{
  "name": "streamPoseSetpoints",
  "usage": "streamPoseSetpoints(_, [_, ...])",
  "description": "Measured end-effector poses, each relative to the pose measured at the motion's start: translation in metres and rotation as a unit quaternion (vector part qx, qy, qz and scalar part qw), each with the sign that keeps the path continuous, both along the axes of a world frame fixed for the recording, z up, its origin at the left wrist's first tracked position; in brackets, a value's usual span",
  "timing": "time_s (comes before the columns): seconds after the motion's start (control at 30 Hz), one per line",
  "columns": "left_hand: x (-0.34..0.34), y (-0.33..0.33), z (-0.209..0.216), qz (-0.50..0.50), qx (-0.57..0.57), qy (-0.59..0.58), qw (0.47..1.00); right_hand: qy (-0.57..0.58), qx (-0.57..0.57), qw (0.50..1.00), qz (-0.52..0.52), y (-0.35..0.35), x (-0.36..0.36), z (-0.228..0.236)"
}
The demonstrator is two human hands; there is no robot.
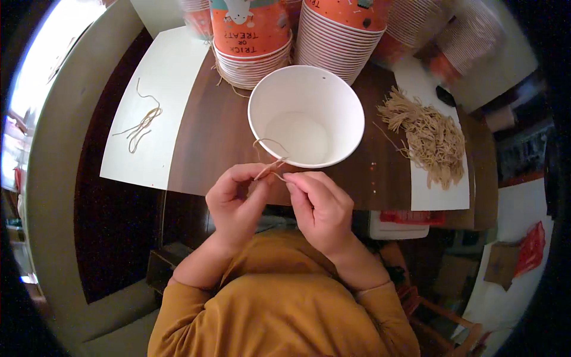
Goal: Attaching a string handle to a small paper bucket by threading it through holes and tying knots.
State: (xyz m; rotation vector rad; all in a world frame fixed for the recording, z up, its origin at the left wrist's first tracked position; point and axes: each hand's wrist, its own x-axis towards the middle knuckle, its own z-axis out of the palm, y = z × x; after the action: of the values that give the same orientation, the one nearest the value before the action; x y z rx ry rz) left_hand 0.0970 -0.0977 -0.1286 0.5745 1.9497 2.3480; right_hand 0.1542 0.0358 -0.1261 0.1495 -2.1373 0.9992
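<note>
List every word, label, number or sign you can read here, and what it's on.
Orange bucket with the white figure: dark upside-down lettering, which I don't copy out.
Next orange bucket, rightward: lettering partly cut off by the picture's edge.
White bucket: no print visible inside.

The twine [275, 165] I pinch looks like matt, rough plant fibre, as does the shaggy heap of strands [425, 140] on my right. The white bucket [306, 95] before me seems smooth paperboard with a faint sheen; the orange buckets [250, 30] look like printed paperboard. My table [208, 143] shows smooth, dark wood grain, the white sheet [172, 71] on my left looks matt, and my mustard top [285, 315] is soft, matt cloth.
</note>
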Motion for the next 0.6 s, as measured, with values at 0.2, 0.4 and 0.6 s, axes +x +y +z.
streamPoseSetpoints(0.2, [-0.008,0.004,-0.010,0.062,-0.065,0.080,0.993,-0.039,-0.061,0.997,-0.035,-0.007,-0.009,-0.007])
streamPoseSetpoints(0.4, [-0.012,0.005,-0.008,-0.090,0.115,-0.208,0.967,-0.007,0.093,0.989,-0.115,-0.005,-0.015,-0.011])
streamPoseSetpoints(0.6, [-0.016,0.005,-0.003,-0.089,0.169,-0.244,0.951,-0.093,-0.230,0.966,0.078,-0.010,-0.026,-0.007])
